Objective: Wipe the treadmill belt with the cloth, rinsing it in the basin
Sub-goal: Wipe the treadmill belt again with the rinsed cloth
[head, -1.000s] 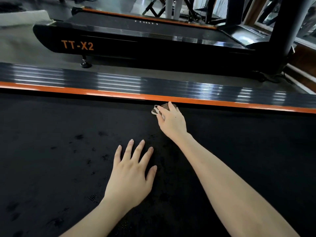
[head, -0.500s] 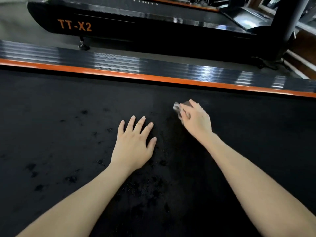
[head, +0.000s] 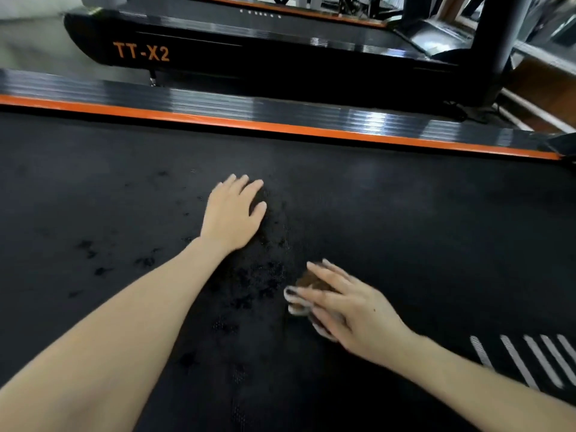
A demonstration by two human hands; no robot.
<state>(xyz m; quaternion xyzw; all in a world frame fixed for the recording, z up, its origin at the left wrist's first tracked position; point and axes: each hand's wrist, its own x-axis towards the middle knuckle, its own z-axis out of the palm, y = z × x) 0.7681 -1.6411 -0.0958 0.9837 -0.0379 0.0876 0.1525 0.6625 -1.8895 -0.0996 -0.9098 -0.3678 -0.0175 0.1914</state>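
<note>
The black treadmill belt (head: 405,229) fills the view, speckled with dark wet spots near the middle. My left hand (head: 232,213) lies flat on the belt, fingers straight. My right hand (head: 349,310) presses a small brown cloth with a pale edge (head: 300,296) against the belt, nearer to me and right of the left hand. Its fingers lie stretched over the cloth, which mostly hides under the palm. The basin is not in view.
An orange-edged side rail (head: 280,123) runs along the belt's far side. Beyond it stands a second black treadmill marked TT-X2 (head: 141,51) with its upright post (head: 505,32). White stripes (head: 530,360) mark the belt at the lower right.
My right hand has dragged the cloth from the far edge by the orange rail back toward me across the belt. The left hand has stayed flat in the same area.
</note>
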